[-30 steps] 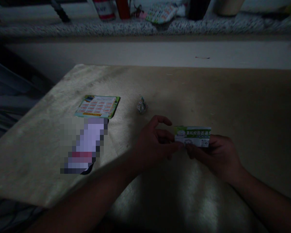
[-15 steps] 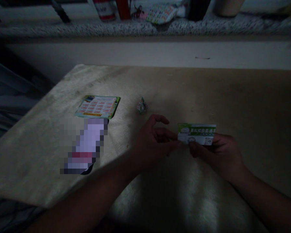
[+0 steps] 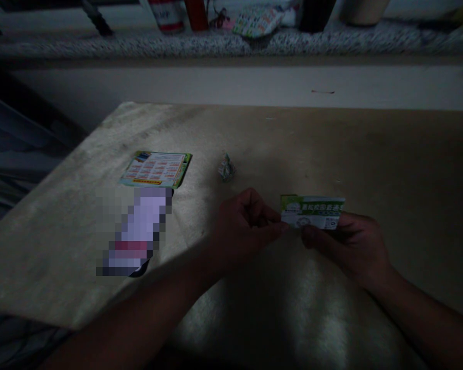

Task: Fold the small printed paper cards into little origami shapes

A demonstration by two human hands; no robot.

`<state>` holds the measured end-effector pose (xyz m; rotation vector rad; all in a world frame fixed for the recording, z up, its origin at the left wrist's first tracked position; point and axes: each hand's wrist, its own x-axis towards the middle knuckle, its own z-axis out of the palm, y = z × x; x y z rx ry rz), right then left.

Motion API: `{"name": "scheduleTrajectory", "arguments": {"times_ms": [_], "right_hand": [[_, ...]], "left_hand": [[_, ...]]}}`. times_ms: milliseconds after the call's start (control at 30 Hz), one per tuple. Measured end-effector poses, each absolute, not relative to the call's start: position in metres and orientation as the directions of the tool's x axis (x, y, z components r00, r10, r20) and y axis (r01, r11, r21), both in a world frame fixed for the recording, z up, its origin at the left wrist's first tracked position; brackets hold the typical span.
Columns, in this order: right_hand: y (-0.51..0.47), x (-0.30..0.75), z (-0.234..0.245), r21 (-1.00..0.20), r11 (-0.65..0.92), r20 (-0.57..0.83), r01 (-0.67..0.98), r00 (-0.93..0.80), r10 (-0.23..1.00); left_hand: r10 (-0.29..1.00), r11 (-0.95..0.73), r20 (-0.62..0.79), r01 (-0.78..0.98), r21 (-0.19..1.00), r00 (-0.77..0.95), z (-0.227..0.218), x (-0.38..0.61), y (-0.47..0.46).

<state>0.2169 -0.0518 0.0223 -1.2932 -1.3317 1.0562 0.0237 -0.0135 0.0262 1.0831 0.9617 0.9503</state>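
The left hand has curled its fingers closed, pinching the green-white card's left edge; the right hand grips its right side.

Head camera looks forward and down, close over the table.

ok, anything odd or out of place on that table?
Only a small crumpled scrap lying loose mid-table, beyond the left hand. The flyer lies flat; both hands hold the green card.

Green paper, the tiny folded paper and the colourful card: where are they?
green paper [image 3: 312, 211], head view, middle of its printed face
tiny folded paper [image 3: 226, 167], head view, its centre
colourful card [image 3: 156, 169], head view, middle of its grid
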Motion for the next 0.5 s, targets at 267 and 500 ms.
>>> {"name": "scheduleTrajectory", "arguments": {"times_ms": [267, 500], "right_hand": [[-0.055, 0.223, 0.016, -0.976, 0.064, 0.069, 0.206, 0.016, 0.998], [-0.053, 0.225, 0.021, -0.909, 0.208, 0.169, 0.362, -0.135, 0.976]], "left_hand": [[0.935, 0.165, -0.107, -0.147, 0.975, 0.339, 0.016, 0.021, -0.010], [0.868, -0.409, 0.385, 0.013, 0.912, 0.315, 0.012, 0.019, -0.011]]}}
